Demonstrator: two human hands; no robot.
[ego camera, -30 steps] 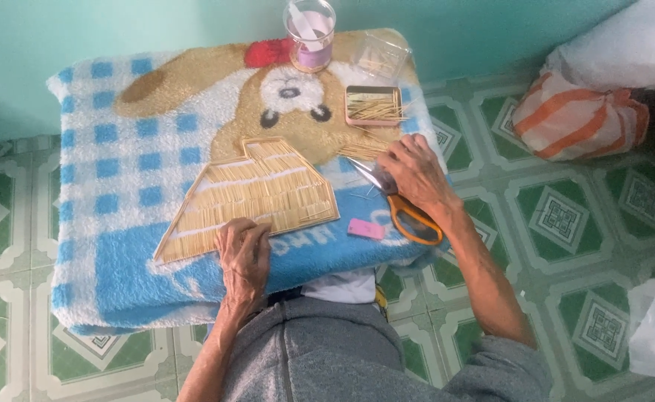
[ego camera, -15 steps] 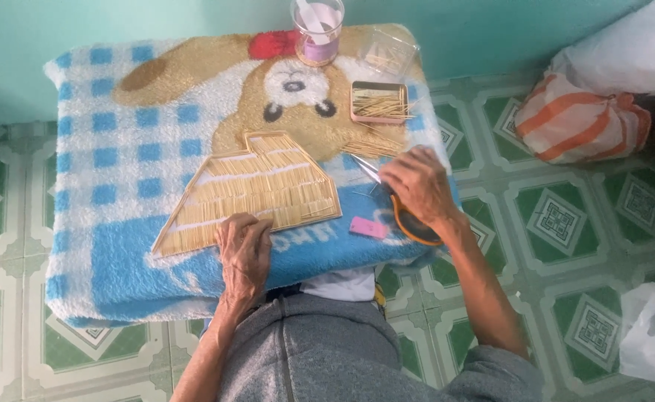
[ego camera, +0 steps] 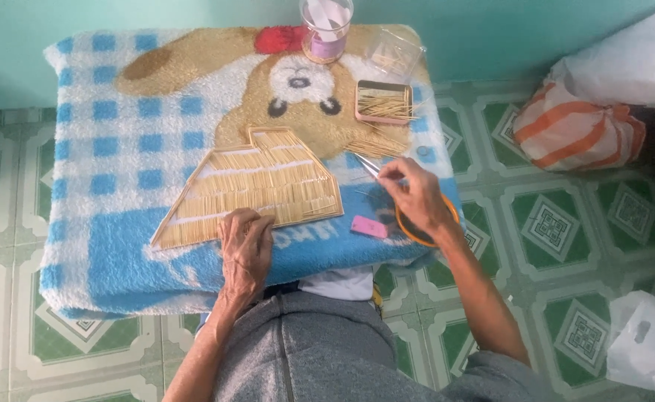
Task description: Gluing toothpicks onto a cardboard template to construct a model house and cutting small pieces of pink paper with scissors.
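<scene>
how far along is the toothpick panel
Mostly laid: the stick panel is covered in rows across nearly its whole face. In hand: left hand presses its lower edge, right hand grips orange-handled scissors. Left: loose sticks lie unplaced beside it.

One head-worn camera looks steeply down from above the seated person, close over the fluffy blue-checked blanket-covered table (ego camera: 119, 246) and green-patterned tile floor (ego camera: 558, 223).

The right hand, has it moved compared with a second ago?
Yes. The right hand has slid off the orange-handled scissors toward the toothpick panel, fingertips now pinching by the blade tips.
</scene>
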